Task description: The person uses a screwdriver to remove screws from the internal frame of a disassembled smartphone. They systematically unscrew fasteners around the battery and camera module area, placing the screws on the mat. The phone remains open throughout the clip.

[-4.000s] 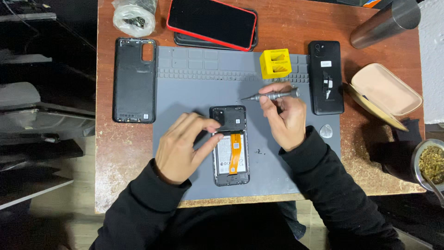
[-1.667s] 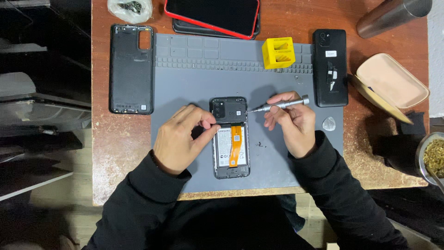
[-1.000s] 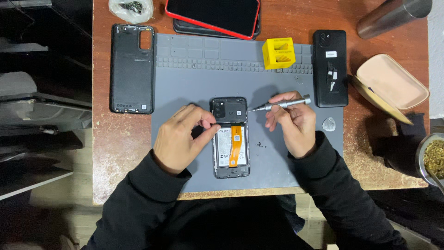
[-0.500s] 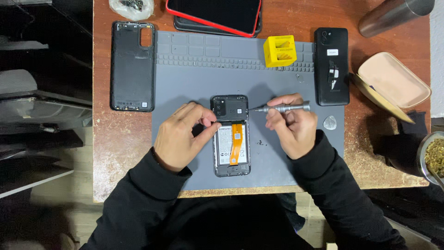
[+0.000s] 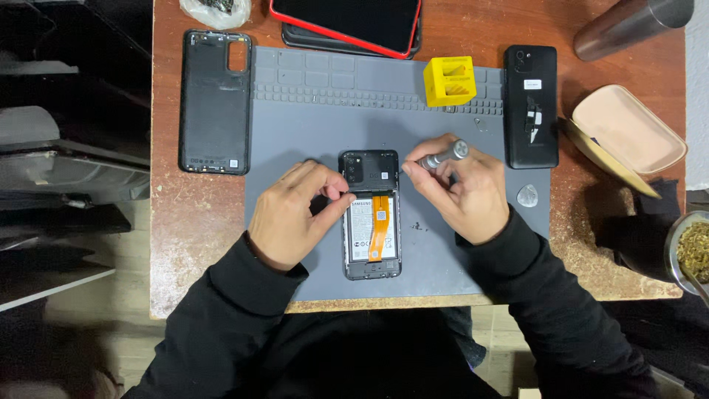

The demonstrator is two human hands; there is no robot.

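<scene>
Since half a second ago the slim silver metal screwdriver [image 5: 443,157] has swung in from lying nearly level and pointing left to a steeper tilt, its tip now down at the top right corner of the opened black smartphone with its back removed [image 5: 371,214], and the right hand [image 5: 461,193] has drawn closer to that corner; the left hand [image 5: 295,214] has barely shifted. The phone lies flat near the middle of the grey silicone work mat [image 5: 310,118] on the reddish-brown wooden table [image 5: 192,222], showing a white-labelled battery and an orange flex ribbon running down it. The right hand's grip is closed around the screwdriver's shaft, fingers curled near the top. The left hand's grip pinches the phone's left edge, thumb and fingertips pressed to the frame to steady it. The phone looks light, stiff and thin, yet fragile in this state: the ribbon and the battery are soft and easily damaged, so the bare frame edges seem the safest place to hold. Nearby lie a detached black plastic back cover [image 5: 214,103], a small yellow plastic block [image 5: 449,80], another black phone lying face down [image 5: 530,107] and a red-cased device [image 5: 343,26].
</scene>
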